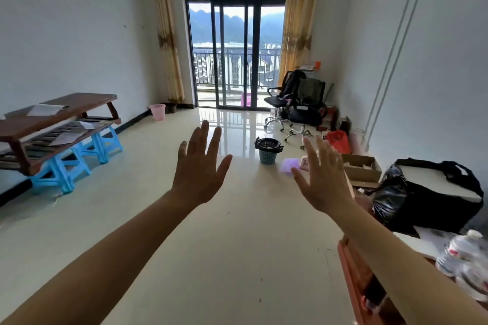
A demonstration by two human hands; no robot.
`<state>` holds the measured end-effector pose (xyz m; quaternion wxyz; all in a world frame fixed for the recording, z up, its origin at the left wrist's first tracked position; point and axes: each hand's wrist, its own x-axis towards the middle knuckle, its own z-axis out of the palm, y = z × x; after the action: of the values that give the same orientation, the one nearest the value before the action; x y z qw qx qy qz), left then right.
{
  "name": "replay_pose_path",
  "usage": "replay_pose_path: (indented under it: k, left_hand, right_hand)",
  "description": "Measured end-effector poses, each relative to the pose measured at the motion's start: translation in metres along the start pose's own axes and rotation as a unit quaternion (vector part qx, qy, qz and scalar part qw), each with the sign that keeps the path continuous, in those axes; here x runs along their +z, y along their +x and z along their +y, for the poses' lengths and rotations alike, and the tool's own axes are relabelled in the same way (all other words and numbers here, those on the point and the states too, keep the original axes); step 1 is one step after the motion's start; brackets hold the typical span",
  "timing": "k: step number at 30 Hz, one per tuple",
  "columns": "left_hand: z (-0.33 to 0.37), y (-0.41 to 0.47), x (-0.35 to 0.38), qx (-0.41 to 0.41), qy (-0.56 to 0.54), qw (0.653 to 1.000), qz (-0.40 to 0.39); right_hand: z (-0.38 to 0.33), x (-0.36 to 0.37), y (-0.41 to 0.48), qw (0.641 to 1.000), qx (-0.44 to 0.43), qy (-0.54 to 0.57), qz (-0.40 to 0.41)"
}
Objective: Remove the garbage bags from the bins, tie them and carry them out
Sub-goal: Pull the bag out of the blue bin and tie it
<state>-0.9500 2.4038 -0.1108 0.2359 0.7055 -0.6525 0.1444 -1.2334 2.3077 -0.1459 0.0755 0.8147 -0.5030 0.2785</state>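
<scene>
Both arms reach out, left hand (200,166) and right hand (323,175) spread flat, holding nothing, probably just readying. The black-lined blue bin (268,150) stands well ahead; the pink bin (158,111) seems unlined.

White walls (66,21), cream floor (237,258), daylit balcony doors (235,60) at twelve o'clock, yellow curtains (166,34) flanking, wooden tables (79,105) at nine, office chairs (303,113) at two.

Wooden tables (89,104) on blue stools (62,169) left; two office chairs (303,113) by balcony door (235,60); cardboard box (365,166) right.
</scene>
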Motion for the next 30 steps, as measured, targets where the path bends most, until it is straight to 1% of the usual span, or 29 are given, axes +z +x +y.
replay_pose_path:
  k: [1,3,4,8,12,15,18,21,26,30]
  left_hand:
    - [-0.007,0.043,0.021,-0.004,-0.009,1.000,-0.013]
    - [-0.009,0.064,0.033,0.003,-0.023,1.000,0.013]
    - [-0.009,0.074,0.043,0.005,-0.033,0.999,0.012]
    - [-0.017,0.173,0.144,0.032,-0.047,0.998,-0.030]
    - [-0.014,0.283,0.243,0.047,-0.048,0.997,-0.042]
    - [-0.013,0.367,0.296,0.031,-0.060,0.996,-0.057]
    - [-0.018,0.447,0.337,0.023,-0.061,0.996,-0.060]
    - [-0.035,0.526,0.376,0.016,-0.063,0.996,-0.058]
    - [-0.084,0.645,0.468,0.015,-0.067,0.996,-0.050]
    - [-0.131,0.750,0.546,0.011,-0.070,0.996,-0.050]
  right_hand:
    - [0.015,0.019,0.034,1.000,0.023,0.001,-0.003]
    - [0.025,0.024,0.050,1.000,0.017,-0.013,0.006]
    - [0.033,0.031,0.060,1.000,0.019,-0.021,0.004]
    - [0.094,0.109,0.142,0.998,0.060,-0.031,-0.008]
    - [0.163,0.188,0.232,0.995,0.094,-0.016,-0.020]
    - [0.204,0.229,0.308,0.992,0.116,-0.006,-0.039]
    - [0.234,0.262,0.393,0.992,0.119,-0.006,-0.040]
    - [0.253,0.300,0.481,0.989,0.134,0.012,-0.057]
    - [0.281,0.390,0.604,0.993,0.089,0.001,-0.077]
    - [0.304,0.473,0.701,0.992,0.096,-0.014,-0.085]
